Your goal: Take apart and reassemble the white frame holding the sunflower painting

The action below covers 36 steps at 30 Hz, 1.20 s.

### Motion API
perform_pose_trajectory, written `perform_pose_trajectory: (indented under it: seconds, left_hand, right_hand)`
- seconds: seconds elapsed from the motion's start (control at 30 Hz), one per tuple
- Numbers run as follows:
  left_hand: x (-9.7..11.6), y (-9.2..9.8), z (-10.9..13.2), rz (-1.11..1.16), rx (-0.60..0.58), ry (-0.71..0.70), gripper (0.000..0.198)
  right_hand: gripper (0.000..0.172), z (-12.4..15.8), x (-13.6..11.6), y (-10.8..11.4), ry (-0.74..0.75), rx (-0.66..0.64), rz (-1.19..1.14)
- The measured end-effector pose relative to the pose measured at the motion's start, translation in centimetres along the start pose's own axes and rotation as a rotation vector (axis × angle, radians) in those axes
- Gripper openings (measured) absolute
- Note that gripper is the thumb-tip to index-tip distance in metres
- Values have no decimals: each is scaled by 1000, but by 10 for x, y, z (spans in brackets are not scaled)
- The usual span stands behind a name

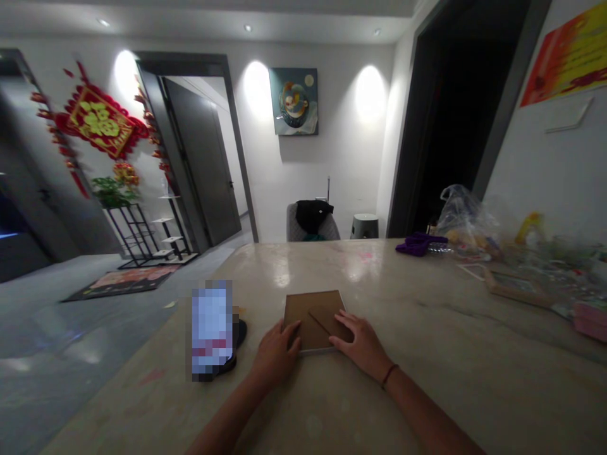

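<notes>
In the middle of the table, a picture frame (310, 325) lies back side up. Its brown backing board has a thin light rim and a narrow slanting strip on it. My left hand (279, 347) grips the frame's left side, with fingers bent over the near left corner. At the right side, my right hand (360, 341) holds the edge, its thumb near the close corner and its fingertips on the board. The undersides of both hands and the front of the frame are hidden.
A pixelated phone (212, 332) stands left on the marble table (332, 411). To the right are a purple cloth item (420, 244), a clear plastic bag (462, 218), a light wooden frame (516, 287) and a pink box (590, 321). A grey chair (294, 224) stands beyond the far edge.
</notes>
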<state>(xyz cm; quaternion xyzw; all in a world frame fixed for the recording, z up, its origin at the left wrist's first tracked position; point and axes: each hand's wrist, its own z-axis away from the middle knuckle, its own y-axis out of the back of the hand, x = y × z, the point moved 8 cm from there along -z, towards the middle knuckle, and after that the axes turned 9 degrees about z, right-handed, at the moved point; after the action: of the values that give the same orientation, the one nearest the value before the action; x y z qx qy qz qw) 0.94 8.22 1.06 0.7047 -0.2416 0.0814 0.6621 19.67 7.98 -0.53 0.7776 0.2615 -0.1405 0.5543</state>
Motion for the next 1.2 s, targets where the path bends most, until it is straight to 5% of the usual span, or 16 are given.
perform_pose_trajectory:
  seconds: [1.2]
  left_hand:
    - [9, -5, 7, -89, 15, 37, 49]
  right_hand:
    - [50, 2, -3, -1, -31, -39, 32]
